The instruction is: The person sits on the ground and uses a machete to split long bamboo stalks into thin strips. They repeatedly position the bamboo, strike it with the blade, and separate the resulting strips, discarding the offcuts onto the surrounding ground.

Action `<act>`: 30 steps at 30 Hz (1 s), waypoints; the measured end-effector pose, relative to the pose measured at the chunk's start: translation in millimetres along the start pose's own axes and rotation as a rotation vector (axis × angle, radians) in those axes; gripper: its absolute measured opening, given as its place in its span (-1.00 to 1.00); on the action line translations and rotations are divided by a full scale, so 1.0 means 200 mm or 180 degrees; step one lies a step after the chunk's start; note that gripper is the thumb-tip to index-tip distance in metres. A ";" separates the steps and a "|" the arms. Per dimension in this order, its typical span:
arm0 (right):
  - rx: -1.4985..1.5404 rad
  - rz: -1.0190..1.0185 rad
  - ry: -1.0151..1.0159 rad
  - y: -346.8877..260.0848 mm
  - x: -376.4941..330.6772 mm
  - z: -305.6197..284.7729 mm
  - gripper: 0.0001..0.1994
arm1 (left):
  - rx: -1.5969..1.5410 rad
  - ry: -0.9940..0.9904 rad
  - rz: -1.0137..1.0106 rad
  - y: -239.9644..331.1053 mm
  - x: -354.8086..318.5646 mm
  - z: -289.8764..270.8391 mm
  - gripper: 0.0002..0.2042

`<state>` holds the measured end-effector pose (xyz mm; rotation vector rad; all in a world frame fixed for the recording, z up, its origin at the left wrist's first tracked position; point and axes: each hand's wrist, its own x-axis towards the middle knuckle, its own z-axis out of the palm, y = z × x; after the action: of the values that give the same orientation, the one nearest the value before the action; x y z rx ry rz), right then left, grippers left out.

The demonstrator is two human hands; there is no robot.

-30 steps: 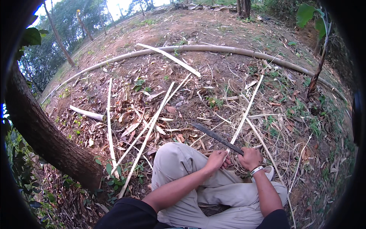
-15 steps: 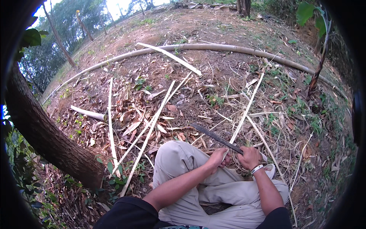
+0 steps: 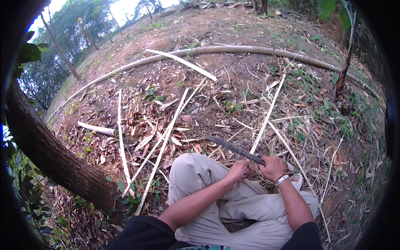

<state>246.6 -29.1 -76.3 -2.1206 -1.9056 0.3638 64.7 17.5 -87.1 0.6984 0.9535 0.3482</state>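
Observation:
My right hand [image 3: 273,167], with a pale band on its wrist, is closed round the handle of a machete [image 3: 233,146]. The long dark blade points away to the left, over my bent knee. Just left of the handle, my left hand [image 3: 238,171] is closed in a pinch. A long pale bamboo strip [image 3: 268,114] comes down from the far right to the blade and into the fingers of that hand. Blade and fingers hide its near end. The blade crosses the strip close to both hands; whether its edge bites in cannot be seen.
Other split strips [image 3: 164,143] lie on leaf litter before my legs, with a shorter slat [image 3: 183,62] farther off. A long bamboo pole [image 3: 208,50] spans the ground behind them. A leaning tree trunk [image 3: 54,158] stands at left, a thin stem [image 3: 346,62] at right. Curled shavings [image 3: 287,141] lie around.
The machete's handle end has risen slightly, so the blade lies a little flatter across the strip. My left hand has turned slightly. The whole view has shifted a bit.

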 end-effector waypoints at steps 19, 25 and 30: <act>0.0020 0.0053 -0.0039 -0.06 -0.01 -0.06 -0.53 | 0.1295 0.0384 0.0779 0.01 -0.05 0.05 -0.68; -0.0131 -0.0076 -0.0005 -0.10 -0.01 -0.03 -0.28 | 0.2345 0.0918 0.1897 -0.11 0.07 -0.06 -0.65; 0.0185 0.0518 0.0393 0.10 0.07 -0.05 -0.28 | 0.2547 0.0955 0.1721 -0.01 -0.02 0.05 -0.65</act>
<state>270.0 -17.5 -73.3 -2.2114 -1.6414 0.3087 72.0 9.8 -82.3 1.6858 1.1852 0.5603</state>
